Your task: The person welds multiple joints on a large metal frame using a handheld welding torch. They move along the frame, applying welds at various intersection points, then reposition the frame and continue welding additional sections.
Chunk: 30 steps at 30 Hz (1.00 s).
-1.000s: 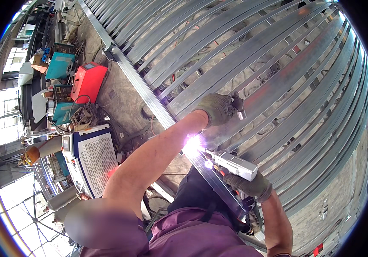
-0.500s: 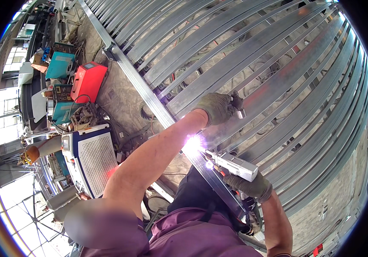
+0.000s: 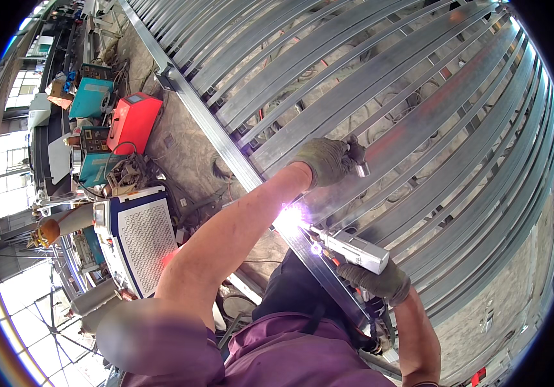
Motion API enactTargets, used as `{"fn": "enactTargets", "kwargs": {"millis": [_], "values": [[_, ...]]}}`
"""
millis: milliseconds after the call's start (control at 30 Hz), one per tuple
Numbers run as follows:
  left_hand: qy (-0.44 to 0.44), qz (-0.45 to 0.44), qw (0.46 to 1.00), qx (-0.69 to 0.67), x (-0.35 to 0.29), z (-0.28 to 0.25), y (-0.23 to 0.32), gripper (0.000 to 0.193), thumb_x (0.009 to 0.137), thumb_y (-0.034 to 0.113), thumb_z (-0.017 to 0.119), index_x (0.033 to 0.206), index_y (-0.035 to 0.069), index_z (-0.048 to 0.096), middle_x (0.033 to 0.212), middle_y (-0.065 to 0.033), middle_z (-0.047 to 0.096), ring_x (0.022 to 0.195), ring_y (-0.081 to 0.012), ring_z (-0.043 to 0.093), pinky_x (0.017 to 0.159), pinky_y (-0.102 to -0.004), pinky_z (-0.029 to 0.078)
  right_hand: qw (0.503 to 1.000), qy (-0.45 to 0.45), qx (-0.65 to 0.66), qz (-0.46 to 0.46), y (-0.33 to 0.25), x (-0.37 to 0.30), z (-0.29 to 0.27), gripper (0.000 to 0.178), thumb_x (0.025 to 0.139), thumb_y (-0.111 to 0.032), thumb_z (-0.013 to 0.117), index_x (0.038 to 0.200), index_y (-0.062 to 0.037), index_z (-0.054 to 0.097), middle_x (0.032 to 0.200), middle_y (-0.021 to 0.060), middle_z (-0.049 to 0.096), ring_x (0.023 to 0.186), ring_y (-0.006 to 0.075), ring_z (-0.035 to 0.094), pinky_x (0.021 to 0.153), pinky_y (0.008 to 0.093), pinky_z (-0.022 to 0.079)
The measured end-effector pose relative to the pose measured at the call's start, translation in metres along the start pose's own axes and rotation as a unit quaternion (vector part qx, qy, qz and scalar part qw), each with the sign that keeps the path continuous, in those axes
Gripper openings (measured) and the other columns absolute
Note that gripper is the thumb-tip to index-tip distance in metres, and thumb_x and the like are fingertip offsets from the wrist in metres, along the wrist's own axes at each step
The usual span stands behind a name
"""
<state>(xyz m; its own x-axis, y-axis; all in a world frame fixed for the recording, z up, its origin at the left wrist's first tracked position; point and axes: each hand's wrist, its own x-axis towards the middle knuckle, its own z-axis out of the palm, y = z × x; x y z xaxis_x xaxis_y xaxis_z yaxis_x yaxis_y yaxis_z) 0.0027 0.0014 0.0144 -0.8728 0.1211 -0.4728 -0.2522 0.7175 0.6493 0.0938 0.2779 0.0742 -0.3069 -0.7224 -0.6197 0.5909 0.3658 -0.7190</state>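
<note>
In the head view, directions being read from the glare [image 3: 291, 220] at the torch's nozzle, little had changed over the last half second: the left hand [image 3: 326, 161] had shifted only very slightly, while the torch [image 3: 356, 250] and the glare had kept their places on the rail [image 3: 221, 138]. That steadiness suggested that the heat was going into one spot rather than travelling along the metal. The rail ran from eleven o'clock to five, and the slats [image 3: 412, 127] fanned away from it, mostly between twelve and three. The right hand [image 3: 380, 281], gloved, was at four o'clock, its fingers wrapped around the torch, whose nozzle pointed back to ten. A smaller spot of light [image 3: 316, 248] showed just beside the nozzle, at about five. The left hand, also gloved, was at one o'clock over the slats, its fingers closed on a short metal tool [image 3: 362, 170], perhaps a hammer; the grip itself was partly hidden. The left forearm [image 3: 228, 235] crossed above the rail, close to the glare on its ten o'clock side. Whatever joint lay beneath the light could not be made out, so how far the metal had fused could not be told. Well apart from the hands, a red machine [image 3: 136, 122] stood at ten and a white-and-blue machine [image 3: 144, 238] at nine.
</note>
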Motion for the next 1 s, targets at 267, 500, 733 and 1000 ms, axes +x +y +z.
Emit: {"fn": "enactTargets", "kwargs": {"millis": [267,500,733,1000], "values": [[-0.001,0.000,1.000,0.015,0.001,-0.001,0.000,0.025,0.098,0.013,0.061,0.120,0.004,0.068,0.120,-0.0103,0.073,0.109,-0.0224,0.069,0.095,-0.0312,0.055,0.999,0.002,0.010,-0.032,0.010,-0.002,-0.002,0.050,0.093,-0.016,0.081,0.137,-0.0020,0.063,0.124,0.0071,0.074,0.109,0.0118,0.068,0.092,0.0297,0.056],[0.006,0.006,1.000,0.014,-0.001,-0.001,0.000,0.024,0.097,0.018,0.064,0.117,0.006,0.069,0.120,-0.0112,0.073,0.110,-0.0260,0.069,0.097,-0.0344,0.055,1.000,-0.001,-0.012,-0.020,0.003,-0.003,-0.001,0.050,0.093,-0.016,0.081,0.138,-0.0020,0.063,0.125,0.0079,0.074,0.111,0.0120,0.067,0.093,0.0300,0.056],[0.017,0.015,0.999,0.022,0.000,0.001,-0.004,0.023,0.098,0.021,0.064,0.118,0.010,0.068,0.119,-0.0101,0.073,0.110,-0.0283,0.070,0.098,-0.0374,0.055,1.000,-0.006,-0.011,-0.017,0.006,-0.004,-0.003,0.051,0.093,-0.018,0.081,0.138,-0.0024,0.063,0.125,0.0084,0.074,0.111,0.0125,0.067,0.092,0.0304,0.056],[-0.012,-0.018,0.999,0.029,0.001,-0.001,-0.002,0.022,0.100,0.023,0.064,0.118,0.012,0.067,0.118,-0.0095,0.073,0.111,-0.0291,0.069,0.099,-0.0379,0.054,1.000,-0.002,-0.018,-0.022,0.015,-0.005,-0.004,0.051,0.093,-0.019,0.081,0.138,-0.0024,0.063,0.123,0.0087,0.074,0.110,0.0127,0.068,0.092,0.0306,0.056]]}}
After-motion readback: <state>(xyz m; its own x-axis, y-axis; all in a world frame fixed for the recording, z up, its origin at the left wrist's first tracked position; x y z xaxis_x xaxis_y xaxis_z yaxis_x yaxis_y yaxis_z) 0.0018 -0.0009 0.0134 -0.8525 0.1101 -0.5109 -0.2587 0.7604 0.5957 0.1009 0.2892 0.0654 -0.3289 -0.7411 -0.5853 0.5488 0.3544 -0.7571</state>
